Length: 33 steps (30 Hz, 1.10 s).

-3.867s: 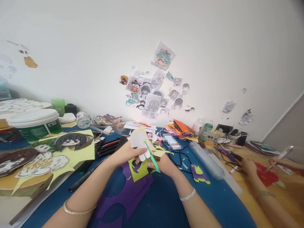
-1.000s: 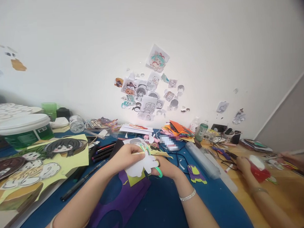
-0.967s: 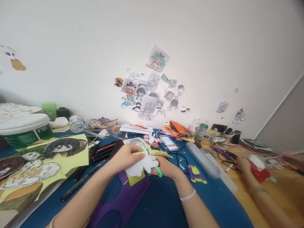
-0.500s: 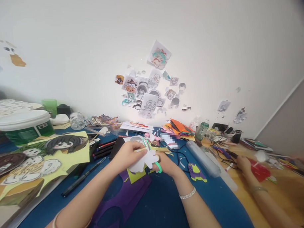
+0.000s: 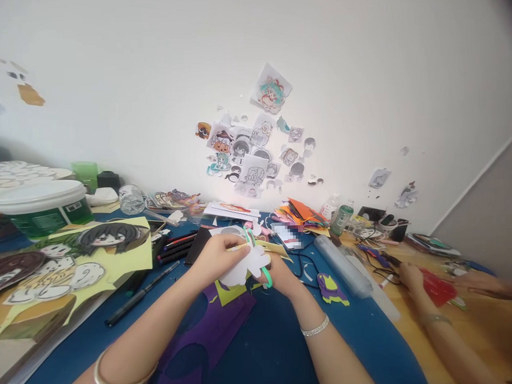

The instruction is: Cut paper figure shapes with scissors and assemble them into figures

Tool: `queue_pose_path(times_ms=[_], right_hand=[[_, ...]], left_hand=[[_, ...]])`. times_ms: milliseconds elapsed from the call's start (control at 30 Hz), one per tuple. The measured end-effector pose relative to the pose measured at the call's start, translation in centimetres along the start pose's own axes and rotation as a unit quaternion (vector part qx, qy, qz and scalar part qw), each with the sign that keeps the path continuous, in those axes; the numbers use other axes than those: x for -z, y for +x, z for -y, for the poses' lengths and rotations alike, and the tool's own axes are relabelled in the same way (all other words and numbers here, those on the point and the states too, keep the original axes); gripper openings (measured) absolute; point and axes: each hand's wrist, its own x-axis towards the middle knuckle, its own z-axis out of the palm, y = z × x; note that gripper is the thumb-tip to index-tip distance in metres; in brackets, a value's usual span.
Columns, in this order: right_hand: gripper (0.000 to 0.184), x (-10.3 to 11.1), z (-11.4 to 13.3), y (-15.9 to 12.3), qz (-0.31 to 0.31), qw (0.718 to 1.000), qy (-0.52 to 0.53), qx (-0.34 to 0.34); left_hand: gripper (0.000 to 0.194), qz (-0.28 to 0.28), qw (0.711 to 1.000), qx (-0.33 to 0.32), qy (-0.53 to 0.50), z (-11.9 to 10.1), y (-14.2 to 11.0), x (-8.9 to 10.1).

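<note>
My left hand [image 5: 222,257] pinches a white paper cutout [image 5: 237,272] with a scalloped edge, thumb on top. Scissors [image 5: 267,277] with green handles are in my right hand [image 5: 283,276], its fingers curled at the handle. The scissors lie against the cutout's right side, and their blades are partly hidden by the paper. Under both hands are a piece of yellow-green paper [image 5: 231,295] and purple paper [image 5: 227,330] with rounded cut-outs. A small purple and yellow paper shape [image 5: 331,289] lies right of my right hand.
At left, drawn figures on yellow paper [image 5: 132,258] sit before a white-lidded tub [image 5: 38,208]. Black pens [image 5: 178,248] lie near my left hand. A clear plastic roll [image 5: 342,267] lies at right. Beyond it, another person's hands [image 5: 410,276] are near a red object [image 5: 438,286].
The white cutout has turned slightly and its scalloped edge shows more beside the scissors. At far right, another person's second hand has come in toward the red object.
</note>
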Motion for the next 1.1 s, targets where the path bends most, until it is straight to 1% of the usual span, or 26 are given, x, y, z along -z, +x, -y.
queue_pose_path(times_ms=[133,267,400,500,633,800,867,967,1100], right_hand=[[0.017,-0.2,-0.4,0.1,-0.038,0.999,-0.024,-0.002],[0.008,0.1,-0.7,0.2,-0.018,0.998,-0.053,0.0],[0.016,0.2,-0.9,0.2,-0.013,0.995,-0.099,0.018],[0.02,0.0,-1.2,0.1,-0.022,0.993,-0.118,0.007],[0.02,-0.3,-1.2,0.1,-0.032,0.994,-0.102,0.016],[0.017,-0.4,-0.6,0.0,-0.026,0.998,-0.056,0.032],[0.017,-0.5,-0.6,0.0,-0.013,0.999,-0.041,0.022],[0.016,-0.5,-0.8,-0.1,0.016,1.0,-0.01,-0.018],[0.012,-0.5,-0.7,-0.1,0.017,0.998,-0.007,-0.061]], left_hand=[[0.03,-0.007,1.0,0.004,-0.022,-0.2,-0.2,0.0],[0.027,0.007,1.0,-0.018,0.0,-0.3,-0.2,0.3],[0.026,0.035,0.999,-0.026,0.009,-0.1,-0.2,0.7],[0.026,0.047,0.999,-0.012,-0.007,-0.1,-0.3,1.0],[0.026,0.054,0.998,-0.001,-0.024,-0.3,-0.4,1.1],[0.025,0.056,0.998,-0.001,-0.036,-0.1,-0.2,1.1],[0.024,0.06,0.998,-0.001,-0.034,0.0,-0.2,1.3],[0.024,0.08,0.997,0.004,-0.014,0.1,-0.2,1.7],[0.022,0.098,0.995,-0.007,0.033,-0.1,-0.3,2.2]])
